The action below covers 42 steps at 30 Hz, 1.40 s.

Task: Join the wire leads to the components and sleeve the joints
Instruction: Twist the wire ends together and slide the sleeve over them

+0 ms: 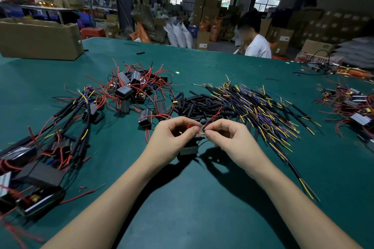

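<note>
Left hand (174, 137): fingers curled, thumb and forefinger pinching thin wire ends, red and yellow, at the middle of the table.
Right hand (226, 135): fingers curled, thumb and forefinger pinching the same wire ends from the other side; its fingertips almost meet those of the left hand.
Red wire (212, 119): runs up and to the right from the pinch point, over the loose black tubes.
Component in work (189, 149): small black box with a pale face, just below and between the two hands, hanging or resting under them; which one, cannot tell.
Table (202, 208): green cloth surface; both forearms reach over it.
Black tubes (199, 105): loose heap of short sleeves, just beyond the hands.
Wire leads (263, 107): spread pile of black leads with yellow and purple ends, right of the tubes.
Unjoined components (133, 89): heap of black boxes with red wires, beyond the left hand.
Sleeved assemblies (66, 123): boxes with black-sleeved leads, at far left.
Further components (352, 107): cluster with red wires at the right edge.
Cardboard box (40, 38): open, at the far left corner.
Seated person (257, 44): white top, at the far side.
</note>
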{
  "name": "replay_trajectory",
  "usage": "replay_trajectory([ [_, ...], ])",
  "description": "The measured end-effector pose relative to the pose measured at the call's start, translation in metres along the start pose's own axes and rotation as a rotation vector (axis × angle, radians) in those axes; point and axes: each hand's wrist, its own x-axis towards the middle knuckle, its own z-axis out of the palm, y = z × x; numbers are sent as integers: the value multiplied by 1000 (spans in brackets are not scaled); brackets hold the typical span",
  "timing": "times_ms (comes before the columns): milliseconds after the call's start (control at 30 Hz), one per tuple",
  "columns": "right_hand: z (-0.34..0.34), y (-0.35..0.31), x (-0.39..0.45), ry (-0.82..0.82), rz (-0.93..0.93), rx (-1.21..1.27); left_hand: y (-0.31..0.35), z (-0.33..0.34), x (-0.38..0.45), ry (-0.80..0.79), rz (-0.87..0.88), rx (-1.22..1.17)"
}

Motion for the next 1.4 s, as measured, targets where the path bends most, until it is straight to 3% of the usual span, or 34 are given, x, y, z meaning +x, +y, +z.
replay_trajectory([
  [433, 5, -1, -2, 64, 45, 10, 0, 1, 0, -6, -28, 0],
  [867, 15, -2, 1, 324, -36, 104, 2, 4, -1, -24, -28, 80],
  [1133, 4, -4, 2, 115, 95, 349, -1, 4, 0, 22, -44, 23],
  [1400, -16, 1, 7, 233, -5, 54, 1, 2, -2, -12, -18, -112],
])
